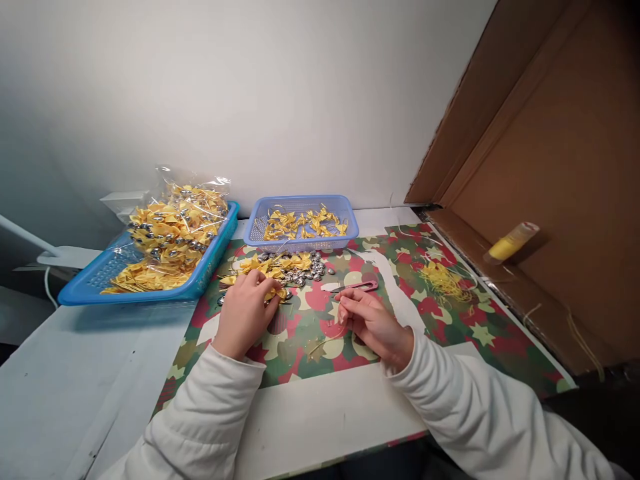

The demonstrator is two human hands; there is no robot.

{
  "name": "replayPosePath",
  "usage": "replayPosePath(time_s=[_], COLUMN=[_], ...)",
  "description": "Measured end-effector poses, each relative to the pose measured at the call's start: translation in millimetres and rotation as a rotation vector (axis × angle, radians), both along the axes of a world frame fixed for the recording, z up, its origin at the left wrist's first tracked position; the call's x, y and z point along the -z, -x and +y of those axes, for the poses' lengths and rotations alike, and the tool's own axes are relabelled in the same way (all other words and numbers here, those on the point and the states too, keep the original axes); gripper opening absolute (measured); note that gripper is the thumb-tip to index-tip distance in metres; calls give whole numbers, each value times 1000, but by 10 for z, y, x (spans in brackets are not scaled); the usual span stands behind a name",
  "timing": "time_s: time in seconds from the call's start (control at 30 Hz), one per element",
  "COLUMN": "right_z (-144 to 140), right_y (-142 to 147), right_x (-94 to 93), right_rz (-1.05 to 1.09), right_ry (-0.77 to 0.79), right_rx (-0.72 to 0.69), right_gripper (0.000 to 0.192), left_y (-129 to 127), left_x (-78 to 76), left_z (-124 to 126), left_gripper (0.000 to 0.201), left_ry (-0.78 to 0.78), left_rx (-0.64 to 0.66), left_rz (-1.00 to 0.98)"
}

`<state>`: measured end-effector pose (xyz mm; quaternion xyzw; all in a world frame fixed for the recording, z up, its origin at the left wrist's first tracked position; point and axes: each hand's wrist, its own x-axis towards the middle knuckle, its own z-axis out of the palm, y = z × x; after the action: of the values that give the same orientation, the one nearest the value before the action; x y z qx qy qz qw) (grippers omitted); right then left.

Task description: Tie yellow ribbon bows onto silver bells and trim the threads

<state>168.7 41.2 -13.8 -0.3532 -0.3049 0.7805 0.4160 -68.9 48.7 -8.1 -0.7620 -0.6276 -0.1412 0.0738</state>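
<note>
My left hand (246, 308) rests on a small heap of yellow ribbon bows (273, 265) on the patterned mat, fingers curled on one bow. Beside the heap lies a pile of small silver beads (300, 270). My right hand (370, 320) sits on the mat with thumb and fingers pinched on a thin yellow thread (325, 343) that trails toward me. Pink thread snips (361, 287) lie just beyond my right fingertips. Both sleeves are white.
A small blue basket (345, 233) holds yellow bows at the back. A larger blue tray (85, 290) on the left carries a clear bag of bows. Yellow thread scraps (443, 280) and a yellow spool (510, 243) sit right, by a cardboard wall (560, 167).
</note>
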Motion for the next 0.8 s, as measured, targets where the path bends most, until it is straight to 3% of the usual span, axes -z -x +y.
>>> replayPosePath(time_s=[0.2,0.37,0.5,0.57,0.63,0.8], right_z=[-1,-7,-9,-8,-7,-7], right_y=[7,6,4,3,3,5], right_x=[-12,-5,7,12,15,12], right_rz=[-7,-1,1,4,7,-1], right_ry=[7,7,6,7,7,2], right_rx=[-2,-11,-16,-18,-20,-26], right_gripper=[35,37,37,36,34,33], left_y=[52,131,123,95,50,-129], left_x=[-38,-128,-185,-192,-194,-202], left_z=[6,4,-28,-41,-53,-98], left_gripper=[17,19,18,17,19,30], left_ry=[-7,-230,-337,-307,-211,147], left_rx=[-27,-125,-210,-214,-195,-133], left_rz=[-122,-479,-580,-653,-847,-1374])
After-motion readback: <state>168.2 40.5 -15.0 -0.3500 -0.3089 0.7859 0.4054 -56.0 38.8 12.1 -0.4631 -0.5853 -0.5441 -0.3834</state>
